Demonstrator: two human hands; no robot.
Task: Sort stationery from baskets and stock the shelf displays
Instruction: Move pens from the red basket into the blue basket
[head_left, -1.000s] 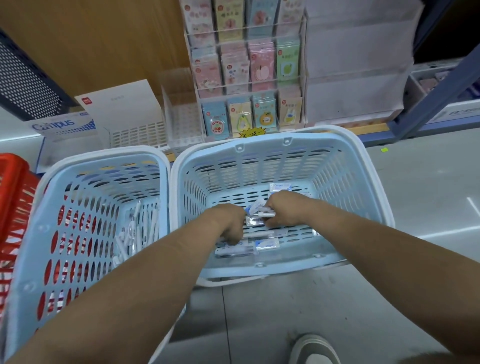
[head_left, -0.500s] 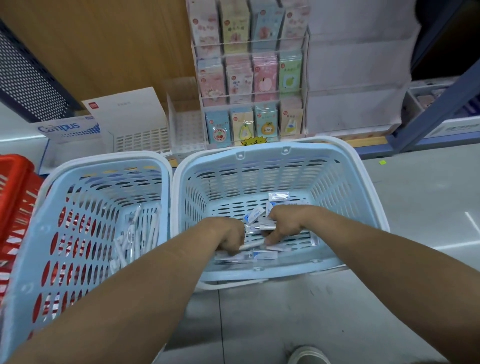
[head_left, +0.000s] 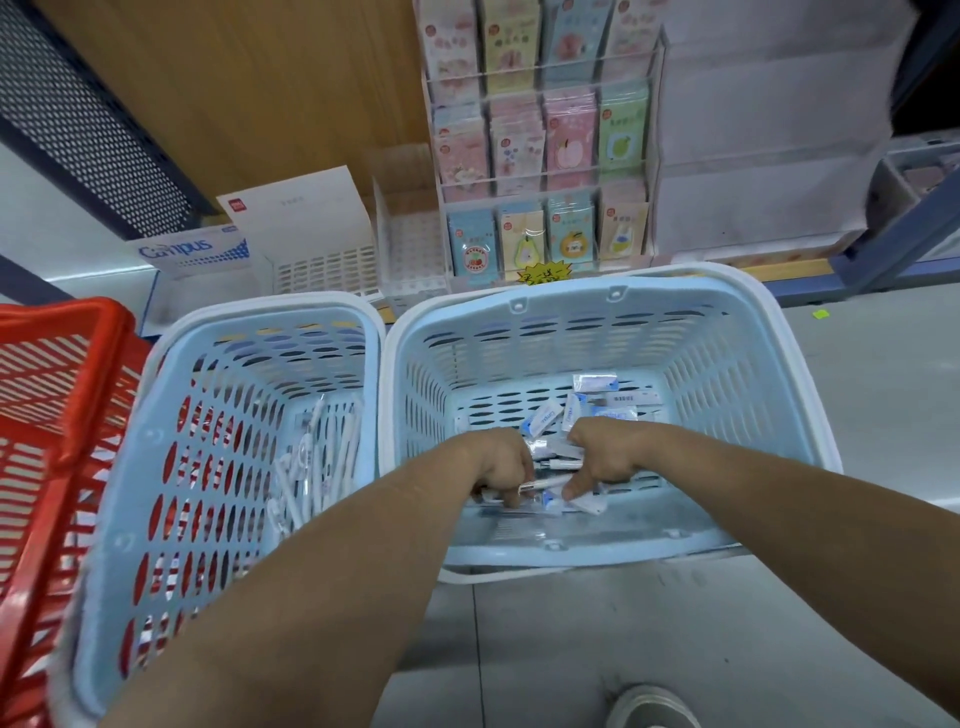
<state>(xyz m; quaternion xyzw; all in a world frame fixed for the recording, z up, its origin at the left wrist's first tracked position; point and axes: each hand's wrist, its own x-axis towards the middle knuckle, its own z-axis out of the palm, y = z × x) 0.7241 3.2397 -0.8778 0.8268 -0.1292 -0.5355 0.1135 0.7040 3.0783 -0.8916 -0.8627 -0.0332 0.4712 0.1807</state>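
Observation:
Both my hands reach into the right light-blue basket (head_left: 769, 332). Small white-and-blue stationery packets (head_left: 543, 418) lie scattered on its floor. My left hand (head_left: 501, 465) curls its fingers round one end of a white pen (head_left: 545, 483) near the basket's near wall. My right hand (head_left: 605, 457), also curled, pinches the other end of that pen and rests over more packets. What lies under the two palms is hidden. The left light-blue basket (head_left: 171, 415) holds several long white wrapped items (head_left: 317, 457).
A red basket (head_left: 57, 395) stands at the far left. Behind the baskets a clear tiered display (head_left: 540, 171) holds colourful card packs, with white slotted trays (head_left: 332, 267) and a Campus box (head_left: 192, 252) to its left. My shoe (head_left: 649, 706) stands on grey floor.
Both hands have shifted toward the basket's near wall and come closer together over the white pen. The camera has tipped, so the baskets sit lower in view.

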